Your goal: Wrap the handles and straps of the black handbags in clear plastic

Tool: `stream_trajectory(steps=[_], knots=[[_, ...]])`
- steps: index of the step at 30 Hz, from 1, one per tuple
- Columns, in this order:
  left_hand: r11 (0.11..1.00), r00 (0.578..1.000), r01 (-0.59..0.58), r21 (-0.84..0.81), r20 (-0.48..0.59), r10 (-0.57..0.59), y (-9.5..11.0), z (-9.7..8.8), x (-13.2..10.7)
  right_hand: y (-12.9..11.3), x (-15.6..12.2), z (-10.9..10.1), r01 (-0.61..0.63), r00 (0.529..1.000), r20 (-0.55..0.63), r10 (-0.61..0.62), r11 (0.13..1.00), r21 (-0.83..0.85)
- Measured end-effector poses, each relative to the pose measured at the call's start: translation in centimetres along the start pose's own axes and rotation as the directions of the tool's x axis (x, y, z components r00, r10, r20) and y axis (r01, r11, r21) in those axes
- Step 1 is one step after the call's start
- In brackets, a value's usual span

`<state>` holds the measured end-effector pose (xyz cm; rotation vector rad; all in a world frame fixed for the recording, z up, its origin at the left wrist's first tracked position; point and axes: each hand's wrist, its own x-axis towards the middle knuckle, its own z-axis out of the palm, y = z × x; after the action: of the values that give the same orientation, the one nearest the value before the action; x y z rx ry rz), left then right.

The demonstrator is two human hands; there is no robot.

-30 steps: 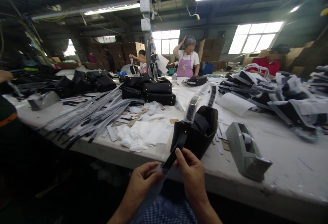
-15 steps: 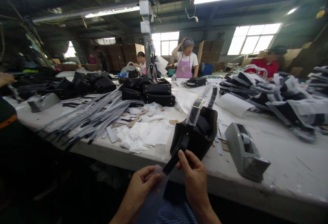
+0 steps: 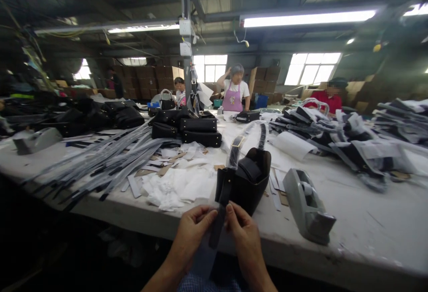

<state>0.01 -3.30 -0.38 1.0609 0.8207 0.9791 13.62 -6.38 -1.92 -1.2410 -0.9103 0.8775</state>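
Note:
A black handbag (image 3: 249, 189) stands at the near edge of the table, its top gaping and its handle (image 3: 235, 151) wrapped in clear plastic with a gold buckle. From its near side a black strap (image 3: 217, 229) hangs down towards me. My left hand (image 3: 194, 229) is closed, thumb and fingers pinching a clear plastic film (image 3: 203, 256) that lies against the strap. On the strap's other side, my right hand (image 3: 244, 232) pinches at its edge; whether film is also between those fingers is hidden. A grey tape dispenser (image 3: 309, 214) sits right of the bag.
White paper scraps (image 3: 177, 183) and long plastic-wrapped straps (image 3: 123, 162) lie to the left. Behind them are stacked black bags (image 3: 200, 131); wrapped pieces (image 3: 354, 140) pile up at right. Another tape dispenser (image 3: 38, 140) stands far left. A person in a purple apron (image 3: 234, 98) stands across the table.
My left hand has moved up beside the strap, bringing the film over it. My right hand still pinches at the strap. The whole view has shifted slightly.

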Motion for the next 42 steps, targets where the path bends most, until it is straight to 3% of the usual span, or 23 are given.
stream_trajectory(steps=[6,11,17,22,28,31,35,39,42], knots=[[0.991,0.988,-0.132,0.0,-0.084,0.131,0.4,2.2,4.1,-1.2,1.2,-1.9,0.03,0.999,0.032,-0.025,0.986,-0.164],[0.979,0.968,-0.201,0.02,-0.151,0.201,0.6,3.1,6.1,-2.7,2.6,-1.0,0.056,0.998,0.029,-0.05,0.963,-0.264],[0.97,0.955,-0.23,0.085,-0.17,0.241,0.5,2.3,5.2,-3.2,3.8,0.2,0.097,0.995,0.015,-0.097,0.947,-0.305],[0.983,0.976,-0.172,0.071,-0.126,0.18,-1.0,1.7,3.6,-2.8,3.7,0.3,0.125,0.991,-0.01,-0.134,0.945,-0.304],[0.967,0.944,-0.221,0.123,-0.221,0.244,-2.1,2.0,3.5,-2.7,3.3,0.5,0.115,0.991,-0.034,-0.131,0.95,-0.291],[0.883,0.883,-0.334,0.329,-0.219,0.416,-1.9,1.9,3.3,-2.5,3.3,0.6,0.094,0.993,-0.047,-0.108,0.965,-0.245],[0.665,0.779,-0.498,0.557,-0.049,0.624,-1.5,1.5,2.7,-1.9,3.4,0.4,0.036,0.999,-0.007,-0.037,0.992,-0.121],[0.462,0.728,-0.537,0.706,0.11,0.677,-1.7,0.9,2.4,-1.8,3.2,0.2,0.009,0.998,0.056,-0.009,1.0,0.004],[0.317,0.705,-0.545,0.777,0.219,0.675,-1.9,0.4,2.2,-2.4,2.9,0.4,0.069,0.996,0.07,-0.06,0.989,-0.132]])
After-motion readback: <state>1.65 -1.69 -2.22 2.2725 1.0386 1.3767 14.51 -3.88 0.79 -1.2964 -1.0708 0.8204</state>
